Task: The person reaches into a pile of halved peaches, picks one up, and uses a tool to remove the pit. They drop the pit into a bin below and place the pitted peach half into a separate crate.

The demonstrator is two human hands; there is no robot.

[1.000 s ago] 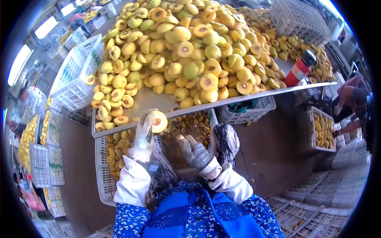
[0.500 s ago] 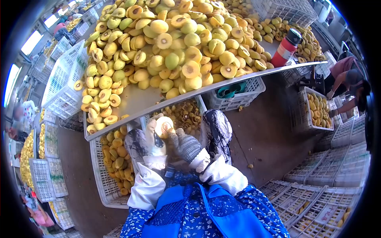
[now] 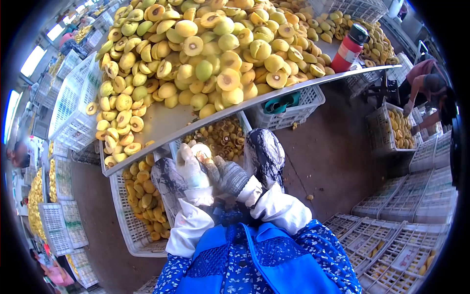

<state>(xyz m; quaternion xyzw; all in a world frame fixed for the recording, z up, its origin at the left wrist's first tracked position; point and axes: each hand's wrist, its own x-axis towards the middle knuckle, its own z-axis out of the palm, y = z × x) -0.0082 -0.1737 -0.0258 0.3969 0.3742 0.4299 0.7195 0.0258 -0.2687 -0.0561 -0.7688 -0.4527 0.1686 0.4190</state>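
My left hand (image 3: 192,167), in a pale glove, is closed around a halved yellow fruit (image 3: 201,152), whose cut face shows. Against the fruit's right side, the fingers of my right hand (image 3: 229,175), in a grey knitted glove, are curled; whether they hold a small tool is hidden. Both hands are above my lap, between my knees. Beyond them a crate (image 3: 246,128) holds many small brown and yellow pieces. Yellow fruit halves (image 3: 228,79) are heaped on the metal table (image 3: 164,120) in front.
A white crate of fruit (image 3: 128,220) stands at my left. A red bottle (image 3: 346,51) is on the table's right part. Beneath its edge is a crate with a green item (image 3: 282,103). At right, a person (image 3: 431,85) bends over a fruit crate (image 3: 374,134); stacked crates (image 3: 391,250) stand nearer.
The camera view has shifted slightly. My left hand has turned a little around the fruit half, and the dark patch formerly visible on its glove no longer shows. My right hand stays against the fruit.
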